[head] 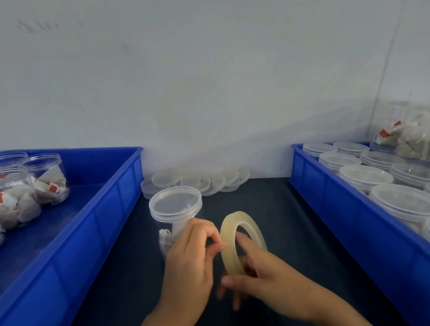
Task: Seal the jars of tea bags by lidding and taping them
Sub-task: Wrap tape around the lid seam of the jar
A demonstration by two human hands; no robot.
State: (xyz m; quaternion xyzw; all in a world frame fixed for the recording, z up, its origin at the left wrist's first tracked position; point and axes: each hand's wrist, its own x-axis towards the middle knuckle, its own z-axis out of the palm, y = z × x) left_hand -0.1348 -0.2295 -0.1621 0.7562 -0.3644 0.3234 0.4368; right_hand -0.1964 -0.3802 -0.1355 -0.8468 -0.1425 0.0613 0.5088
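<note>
Both hands are occupied with the tape roll (243,242), which is held upright above the dark table (273,210). Its rim is gripped by the right hand (264,277), with fingers passed through its hole, while its outer edge is pinched by the left hand (193,261). Just behind the left hand, a lidded jar (176,215) of tea bags is stood. Red tags are seen on tea bags in the open jars (11,194) in the left blue tray (121,195); no writing can be read.
</note>
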